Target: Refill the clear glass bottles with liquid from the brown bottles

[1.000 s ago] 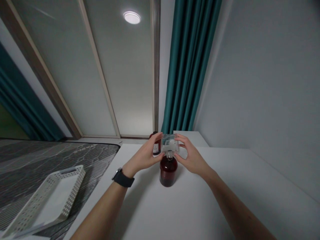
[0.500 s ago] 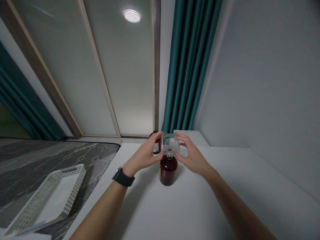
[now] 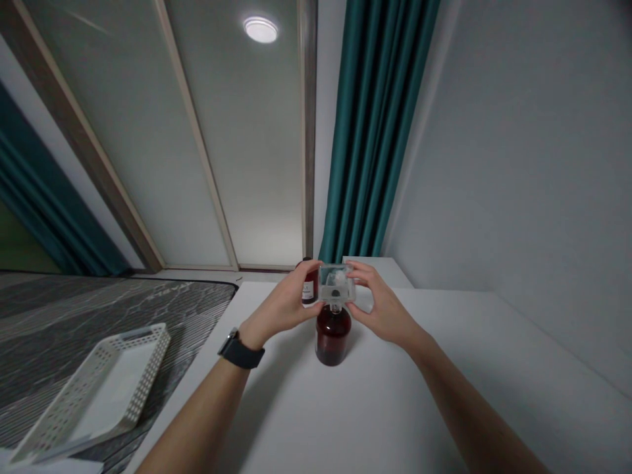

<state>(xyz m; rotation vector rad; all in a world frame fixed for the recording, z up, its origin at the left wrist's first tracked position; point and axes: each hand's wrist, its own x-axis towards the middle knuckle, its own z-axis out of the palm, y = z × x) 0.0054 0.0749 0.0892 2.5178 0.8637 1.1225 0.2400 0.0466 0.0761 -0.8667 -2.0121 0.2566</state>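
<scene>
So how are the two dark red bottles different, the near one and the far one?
The far bottle shows a pale label; the near bottle shows none on the side we see. The near bottle's body is mostly in plain view, while the far bottle is partly hidden by the left hand. The near bottle also looks bigger in the picture than the far bottle. Both are dark red and stand upright on the white table.

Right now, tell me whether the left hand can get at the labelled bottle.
Probably not without letting go: the labelled bottle seems close beyond the left hand, but that hand and the right hand hold the clear object.
</scene>
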